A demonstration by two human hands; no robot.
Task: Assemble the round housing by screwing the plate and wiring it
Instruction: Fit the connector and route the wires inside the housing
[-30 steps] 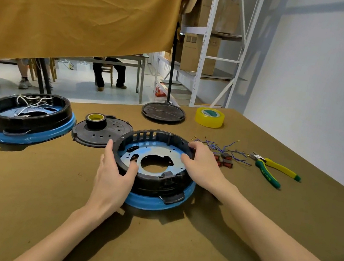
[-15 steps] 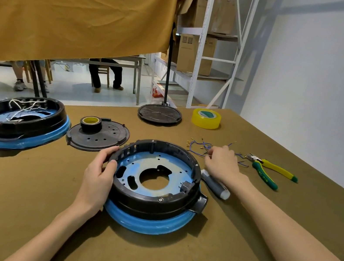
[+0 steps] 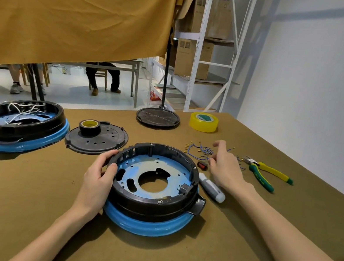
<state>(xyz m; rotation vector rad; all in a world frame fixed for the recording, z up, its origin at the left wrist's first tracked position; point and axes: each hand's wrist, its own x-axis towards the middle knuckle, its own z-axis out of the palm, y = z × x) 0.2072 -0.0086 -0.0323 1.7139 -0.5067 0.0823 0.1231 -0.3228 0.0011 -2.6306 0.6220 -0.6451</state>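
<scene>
The round housing (image 3: pixel 152 186), a stiff black ring on a blue base with the pale plate (image 3: pixel 155 168) seated inside, lies mid-table and looks rigid, best steadied by its outer wall, as the left hand (image 3: pixel 97 180) does with fingers curled over the rim. Just beyond it the right hand (image 3: pixel 225 169), fingers loosely bent, reaches the thin, limp blue wires (image 3: pixel 199 152); whether it pinches one I cannot tell. The screwdriver (image 3: pixel 211 188) touches the housing's right side and the pliers (image 3: pixel 267 173) lie further right, leaving open tabletop (image 3: pixel 17 195) nearest the person.

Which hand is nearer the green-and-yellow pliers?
Right. The right hand hovers over the blue wires, just left of the green-and-yellow pliers; the left hand grips the round black housing's far rim.
</scene>
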